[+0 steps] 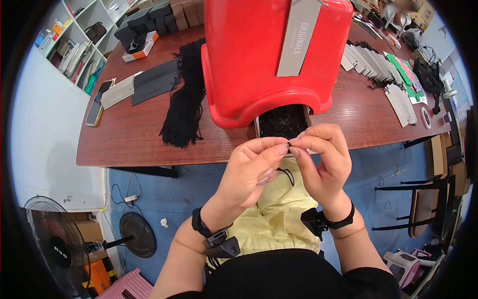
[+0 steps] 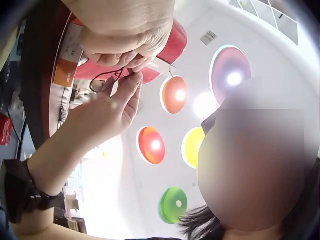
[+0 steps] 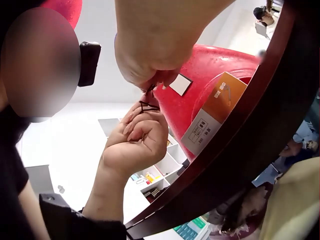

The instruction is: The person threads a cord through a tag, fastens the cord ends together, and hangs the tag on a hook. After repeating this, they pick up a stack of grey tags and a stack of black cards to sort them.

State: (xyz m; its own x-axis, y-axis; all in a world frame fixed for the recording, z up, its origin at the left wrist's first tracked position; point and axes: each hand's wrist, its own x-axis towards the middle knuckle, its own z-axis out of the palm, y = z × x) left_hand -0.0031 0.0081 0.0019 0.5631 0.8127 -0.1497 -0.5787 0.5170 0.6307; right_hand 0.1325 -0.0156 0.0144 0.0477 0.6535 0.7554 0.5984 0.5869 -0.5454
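Observation:
Both hands meet in front of the red plastic stool, fingertips close together. A thin black cord (image 2: 106, 74) runs between them, with a loop hanging below the fingers. The left hand (image 1: 244, 172) pinches the cord between thumb and forefinger, its other fingers curled. Opposite it, the right hand (image 1: 326, 159) pinches the cord with thumb and forefinger too. Just beyond the hands, a box (image 1: 257, 128) holding a mass of thin black pieces (image 1: 284, 121) sits beneath the arch of the stool (image 1: 259, 60). A grey hang tag (image 1: 298, 42) marked ORIGINALS hangs down the stool's side.
On the table (image 1: 134, 137), a bundle of black cords (image 1: 184, 99) lies left of the stool, beside dark tags (image 1: 155, 82) and a phone (image 1: 99, 102). Rows of grey strung tags (image 1: 371, 62) lie to the right. Yellow cloth (image 1: 279, 214) covers the lap.

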